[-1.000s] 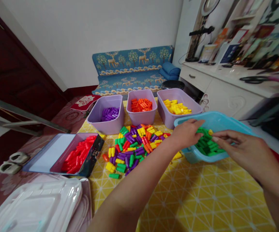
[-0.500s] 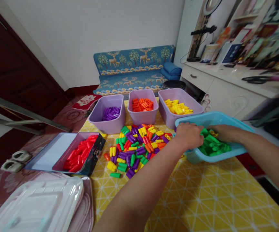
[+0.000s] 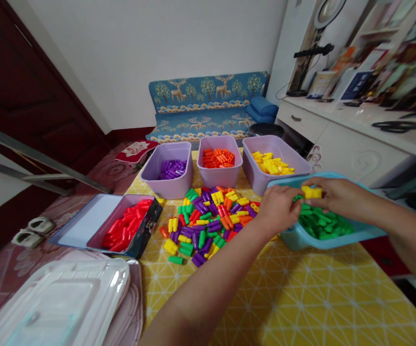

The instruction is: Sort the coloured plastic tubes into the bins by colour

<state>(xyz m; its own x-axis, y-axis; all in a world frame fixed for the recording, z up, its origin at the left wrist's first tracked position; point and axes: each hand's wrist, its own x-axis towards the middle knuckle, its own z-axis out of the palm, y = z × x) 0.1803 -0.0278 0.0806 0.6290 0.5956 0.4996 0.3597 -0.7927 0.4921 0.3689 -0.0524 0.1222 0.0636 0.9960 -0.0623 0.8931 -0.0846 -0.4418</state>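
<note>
Over the blue tub [image 3: 301, 245] on the right, my right hand [image 3: 332, 194] pinches a yellow plastic building piece [image 3: 311, 192]. Close beside it, at the tub's left rim, my left hand [image 3: 280, 206] is closed on a green plastic piece [image 3: 297, 198], mostly hidden by the fingers. Green pieces [image 3: 325, 223] lie inside the tub below both hands. To the left of my left hand, a mixed pile of coloured pieces [image 3: 208, 223] spreads over the yellow patterned tablecloth [image 3: 294, 302].
Along the back stand lilac tubs holding purple pieces [image 3: 172, 169], orange pieces [image 3: 218, 157] and yellow pieces [image 3: 272, 163]. Red pieces [image 3: 128, 226] fill an open box at left, with stacked lids [image 3: 59, 302] in front. A patterned sofa [image 3: 208, 105] and white dresser [image 3: 352, 139] stand beyond.
My right hand has risen out of the blue tub with the yellow piece and come nearer my left hand. The whole view has shifted slightly.
</note>
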